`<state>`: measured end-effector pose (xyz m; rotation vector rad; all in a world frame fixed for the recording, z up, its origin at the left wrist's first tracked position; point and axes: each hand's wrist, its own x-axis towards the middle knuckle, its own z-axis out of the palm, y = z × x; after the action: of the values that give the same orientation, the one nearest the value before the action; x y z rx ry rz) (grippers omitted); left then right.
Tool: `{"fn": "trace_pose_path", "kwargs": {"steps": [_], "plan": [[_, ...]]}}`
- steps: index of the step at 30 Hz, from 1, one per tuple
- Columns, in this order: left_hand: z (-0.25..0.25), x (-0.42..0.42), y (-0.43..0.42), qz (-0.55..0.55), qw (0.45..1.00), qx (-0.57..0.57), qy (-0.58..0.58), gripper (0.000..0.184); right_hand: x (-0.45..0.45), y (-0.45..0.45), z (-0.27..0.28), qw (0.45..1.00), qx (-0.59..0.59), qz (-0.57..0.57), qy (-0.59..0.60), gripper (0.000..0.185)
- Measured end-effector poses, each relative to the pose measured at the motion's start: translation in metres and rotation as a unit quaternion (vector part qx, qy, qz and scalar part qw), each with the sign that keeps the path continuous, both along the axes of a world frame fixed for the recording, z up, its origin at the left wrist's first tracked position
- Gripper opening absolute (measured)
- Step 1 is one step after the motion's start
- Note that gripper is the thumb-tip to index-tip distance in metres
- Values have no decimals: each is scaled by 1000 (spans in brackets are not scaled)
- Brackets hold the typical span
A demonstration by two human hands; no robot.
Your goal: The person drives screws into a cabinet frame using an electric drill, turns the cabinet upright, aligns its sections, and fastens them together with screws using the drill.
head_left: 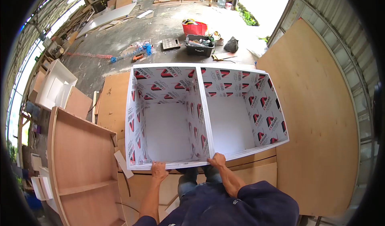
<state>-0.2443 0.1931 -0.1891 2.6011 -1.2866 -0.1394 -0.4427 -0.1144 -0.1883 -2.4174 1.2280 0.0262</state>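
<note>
Gripping the near rim (188, 164), the left hand (159, 170) and right hand (217, 160) hold a white, rectangular board box (195, 115) (walls (264, 105) and divider (205, 111) in place; upper side uncovered).

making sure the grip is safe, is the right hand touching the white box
Touching: the head view shows the right hand closed over the near rim of the white box, beside the end of its middle divider.

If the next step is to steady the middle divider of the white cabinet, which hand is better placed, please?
Probably the right hand: it grips the near rim beside the near end of the divider. The left hand holds the same rim farther off.
</note>
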Motion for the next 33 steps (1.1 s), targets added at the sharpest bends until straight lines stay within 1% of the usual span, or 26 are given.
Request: {"fn": "trace_pose_path", "kwargs": {"steps": [2,3,4,5,6,7,8,9,10,11,12,13,15,16,17,18,19,20,21,23,24,27,29,31,33], "plan": [[40,-4,25,-12,990,-126,-65,68,-5,1,-7,1000,6,1,2,54],[61,-7,37,70,974,-173,-125,77,-5,-2,-9,1000,11,0,0,55],[71,-5,46,153,946,-220,-182,86,-4,-5,-12,1000,14,-1,0,57],[49,10,57,280,882,-310,-220,90,-3,-6,-11,1000,15,3,0,57],[25,26,70,398,790,-390,-255,93,-7,-10,-11,1000,19,5,3,57],[1,49,96,495,745,-432,-113,90,-8,-12,-11,1000,20,4,9,58],[-15,63,113,576,676,-458,34,87,-10,-12,-17,1000,-8,13,-4,57],[-28,70,112,580,674,-457,37,87,-12,-14,-19,1000,-9,16,0,57],[-37,74,112,479,702,-516,108,80,-13,-16,-21,1000,10,8,10,58],[-44,79,116,370,717,-564,176,73,-10,-15,-22,999,29,2,21,58],[-33,80,103,369,670,-583,273,49,-8,-13,-23,999,27,9,22,58],[-35,74,94,376,665,-588,266,49,-15,-21,-25,999,23,16,24,58],[-47,69,82,426,538,-682,254,41,-18,-28,-24,999,11,33,34,58],[-45,69,76,438,519,-700,223,51,-17,-28,-20,999,10,31,35,58],[-40,72,75,443,516,-700,218,51,-17,-22,-15,999,12,25,36,58],[-31,67,73,463,503,-699,211,50,-16,-20,-4,998,42,11,50,56],[-23,67,69,477,491,-700,204,50,-14,-22,-1,998,42,12,50,56],[-13,61,61,491,464,-709,205,50,-17,-30,-1,998,32,19,47,55],[-7,62,58,486,467,-709,210,50,-18,-31,1,998,21,21,46,54],[4,70,49,457,392,-778,181,51,-12,-36,19,998,18,10,53,53],[18,75,46,484,376,-770,175,50,-9,-36,29,998,16,6,61,52],[56,85,36,476,372,-774,189,46,6,-44,66,999,-3,-14,51,51],[56,115,30,474,373,-784,144,41,19,-51,86,999,-31,-14,28,49],[99,132,16,489,386,-763,171,38,36,-59,108,997,-71,-33,10,48],[127,161,2,502,449,-733,101,35,59,-64,126,994,-92,-52,-20,45]]}}
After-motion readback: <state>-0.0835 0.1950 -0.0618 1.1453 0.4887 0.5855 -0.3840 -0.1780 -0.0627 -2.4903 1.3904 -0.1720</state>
